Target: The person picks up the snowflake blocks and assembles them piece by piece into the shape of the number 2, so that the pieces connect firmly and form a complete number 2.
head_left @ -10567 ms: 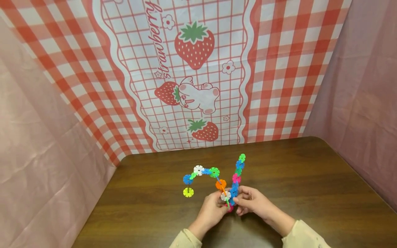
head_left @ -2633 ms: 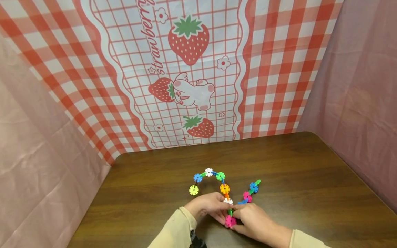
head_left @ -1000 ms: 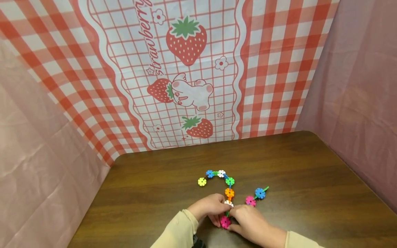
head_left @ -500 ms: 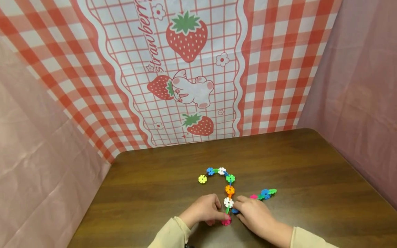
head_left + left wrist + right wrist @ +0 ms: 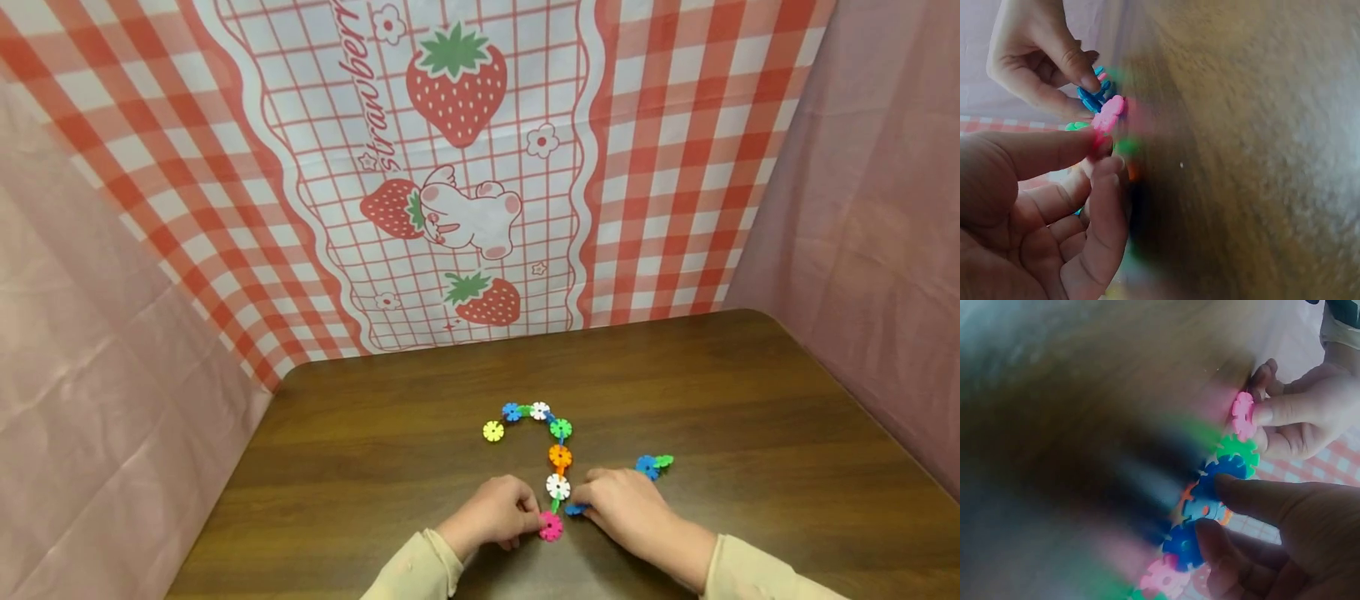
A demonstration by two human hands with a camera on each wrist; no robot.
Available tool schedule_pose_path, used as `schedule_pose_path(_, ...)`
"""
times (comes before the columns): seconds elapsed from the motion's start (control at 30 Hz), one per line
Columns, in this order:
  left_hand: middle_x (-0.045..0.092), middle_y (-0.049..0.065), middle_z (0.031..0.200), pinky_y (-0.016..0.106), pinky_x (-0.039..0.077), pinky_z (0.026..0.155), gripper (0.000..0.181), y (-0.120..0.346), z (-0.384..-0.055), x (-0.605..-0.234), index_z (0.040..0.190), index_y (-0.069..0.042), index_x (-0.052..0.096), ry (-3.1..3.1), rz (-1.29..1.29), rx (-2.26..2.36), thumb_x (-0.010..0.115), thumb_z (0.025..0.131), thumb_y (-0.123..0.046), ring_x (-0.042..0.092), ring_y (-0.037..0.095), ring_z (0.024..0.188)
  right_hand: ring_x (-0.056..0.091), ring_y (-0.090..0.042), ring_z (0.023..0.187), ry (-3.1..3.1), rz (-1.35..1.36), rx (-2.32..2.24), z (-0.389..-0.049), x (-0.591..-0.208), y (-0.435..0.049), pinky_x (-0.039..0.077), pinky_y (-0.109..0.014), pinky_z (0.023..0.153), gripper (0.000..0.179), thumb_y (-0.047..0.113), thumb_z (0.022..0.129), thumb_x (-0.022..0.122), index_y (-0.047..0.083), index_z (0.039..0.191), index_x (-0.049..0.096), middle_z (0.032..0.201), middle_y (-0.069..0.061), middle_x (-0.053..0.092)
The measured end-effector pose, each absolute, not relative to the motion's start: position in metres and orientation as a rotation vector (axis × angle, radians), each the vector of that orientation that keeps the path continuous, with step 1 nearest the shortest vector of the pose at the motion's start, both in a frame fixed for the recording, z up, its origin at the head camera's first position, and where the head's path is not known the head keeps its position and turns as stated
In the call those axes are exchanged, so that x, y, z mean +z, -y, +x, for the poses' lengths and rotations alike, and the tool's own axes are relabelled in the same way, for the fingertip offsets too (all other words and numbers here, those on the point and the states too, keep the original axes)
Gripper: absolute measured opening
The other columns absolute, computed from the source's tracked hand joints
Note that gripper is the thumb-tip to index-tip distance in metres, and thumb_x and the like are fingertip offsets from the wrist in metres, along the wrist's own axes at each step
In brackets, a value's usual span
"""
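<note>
My left hand (image 5: 491, 515) pinches a pink snowflake disc (image 5: 551, 527) between thumb and fingertips. That disc ends a hooked chain of interlocking discs lying on the table, with green, white (image 5: 558, 487) and orange (image 5: 560, 456) pieces running up to a yellow disc (image 5: 492, 431). Beside it, my right hand (image 5: 626, 510) holds a second chain by its blue discs (image 5: 1225, 475). Its far end, a blue disc (image 5: 648, 467) and a green one (image 5: 663, 461), shows past the knuckles. In the right wrist view a pink disc (image 5: 1165, 576) belongs to this chain. Whether both chains join I cannot tell.
The brown wooden table (image 5: 390, 433) lies under both hands. Behind it hangs a red checked strawberry cloth (image 5: 465, 208), with pinkish cloth (image 5: 97, 375) at the left side and more at the right.
Earlier both hands held the piece raised; now the hooked chain lies flat. The left hand has shifted to the pink disc's left edge, and the second chain has swung lower and rightward.
</note>
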State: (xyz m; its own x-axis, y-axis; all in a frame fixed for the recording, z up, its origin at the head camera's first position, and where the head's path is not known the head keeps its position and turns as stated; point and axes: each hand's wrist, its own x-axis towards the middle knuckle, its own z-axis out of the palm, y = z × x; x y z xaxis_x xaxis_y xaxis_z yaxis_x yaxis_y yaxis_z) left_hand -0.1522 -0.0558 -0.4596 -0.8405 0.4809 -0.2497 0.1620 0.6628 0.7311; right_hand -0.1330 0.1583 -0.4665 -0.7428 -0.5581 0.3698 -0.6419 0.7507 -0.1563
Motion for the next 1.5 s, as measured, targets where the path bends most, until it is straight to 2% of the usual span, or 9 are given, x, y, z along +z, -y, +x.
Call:
schedule_pose_path(0.23, 0.054, 0.003, 0.051, 0.021, 0.040, 0.035, 0.024, 0.055, -0.154, -0.463, 0.066, 0.001, 0.064, -2.258, 0.345, 1.228, 0.067, 0.089, -0.006, 0.048, 0.009, 0.039, 0.055, -0.003, 0.061, 2.544, 1.104, 0.475, -0.136, -0.467, -0.158, 0.045, -0.024, 0.050, 0.015, 0.011, 0.077, 0.076, 0.025, 0.074, 0.071, 0.073, 0.014, 0.055)
schedule_pose_path(0.37, 0.057, 0.005, 0.052, 0.019, 0.039, 0.034, 0.024, 0.054, -0.155, -0.465, 0.069, 0.000, 0.062, -2.197, 0.278, 1.318, 0.066, 0.091, -0.007, 0.048, 0.009, 0.038, 0.058, -0.004, 0.064, 2.560, 1.090, 0.478, -0.137, -0.468, -0.157, 0.047, -0.026, 0.052, 0.015, 0.011, 0.079, 0.074, 0.025, 0.074, 0.070, 0.076, 0.013, 0.060)
schedule_pose_path(0.5, 0.062, 0.012, 0.056, 0.018, 0.040, 0.034, 0.021, 0.052, -0.154, -0.466, 0.073, 0.000, 0.059, -2.123, 0.214, 1.400, 0.062, 0.093, -0.005, 0.050, 0.009, 0.038, 0.059, -0.006, 0.064, 2.579, 1.057, 0.471, -0.138, -0.468, -0.154, 0.047, -0.027, 0.053, 0.015, 0.013, 0.080, 0.074, 0.025, 0.073, 0.069, 0.075, 0.014, 0.061)
schedule_pose_path(0.73, 0.067, 0.022, 0.066, 0.021, 0.047, 0.039, 0.017, 0.051, -0.155, -0.469, 0.081, 0.000, 0.057, -2.040, 0.141, 1.493, 0.054, 0.097, -0.004, 0.054, 0.012, 0.042, 0.063, -0.009, 0.068, 2.624, 0.982, 0.467, -0.138, -0.465, -0.152, 0.050, -0.030, 0.055, 0.010, 0.014, 0.080, 0.076, 0.023, 0.077, 0.072, 0.076, 0.013, 0.066)
schedule_pose_path(0.87, 0.067, 0.020, 0.067, 0.023, 0.049, 0.040, 0.016, 0.050, -0.155, -0.469, 0.084, 0.000, 0.057, -2.022, 0.118, 1.524, 0.052, 0.098, -0.005, 0.055, 0.013, 0.043, 0.065, -0.010, 0.071, 2.642, 0.935, 0.453, -0.139, -0.465, -0.151, 0.050, -0.030, 0.056, 0.009, 0.014, 0.082, 0.075, 0.023, 0.080, 0.073, 0.079, 0.013, 0.067)
schedule_pose_path(1.07, 0.065, 0.013, 0.064, 0.021, 0.048, 0.040, 0.014, 0.051, -0.156, -0.471, 0.088, 0.000, 0.056, -2.004, 0.115, 1.538, 0.050, 0.099, -0.005, 0.056, 0.012, 0.044, 0.063, -0.009, 0.067, 2.633, 0.927, 0.443, -0.142, -0.467, -0.150, 0.048, -0.030, 0.053, 0.012, 0.014, 0.081, 0.075, 0.023, 0.076, 0.071, 0.074, 0.013, 0.064)
schedule_pose_path(1.27, 0.065, 0.014, 0.065, 0.022, 0.050, 0.041, 0.010, 0.050, -0.157, -0.473, 0.092, 0.000, 0.053, -1.973, 0.114, 1.576, 0.047, 0.100, -0.002, 0.057, 0.013, 0.045, 0.064, -0.009, 0.069, 2.639, 0.944, 0.472, -0.144, -0.467, -0.149, 0.050, -0.031, 0.056, 0.009, 0.014, 0.081, 0.076, 0.021, 0.077, 0.071, 0.076, 0.012, 0.066)
schedule_pose_path(1.37, 0.065, 0.014, 0.067, 0.022, 0.050, 0.042, 0.001, 0.050, -0.157, -0.473, 0.097, 0.001, 0.050, -1.952, 0.122, 1.617, 0.050, 0.098, 0.000, 0.058, 0.014, 0.046, 0.064, -0.009, 0.069, 2.643, 0.938, 0.481, -0.145, -0.467, -0.149, 0.049, -0.031, 0.056, 0.010, 0.014, 0.081, 0.076, 0.020, 0.076, 0.070, 0.075, 0.012, 0.066)
schedule_pose_path(1.5, 0.063, 0.012, 0.067, 0.025, 0.052, 0.044, 0.027, 0.050, -0.158, -0.471, 0.109, 0.001, 0.045, -1.943, 0.180, 1.686, 0.062, 0.089, 0.007, 0.057, 0.015, 0.047, 0.065, -0.010, 0.070, 2.643, 0.946, 0.483, -0.145, -0.467, -0.149, 0.050, -0.032, 0.057, 0.007, 0.015, 0.081, 0.076, 0.019, 0.078, 0.072, 0.077, 0.010, 0.068)
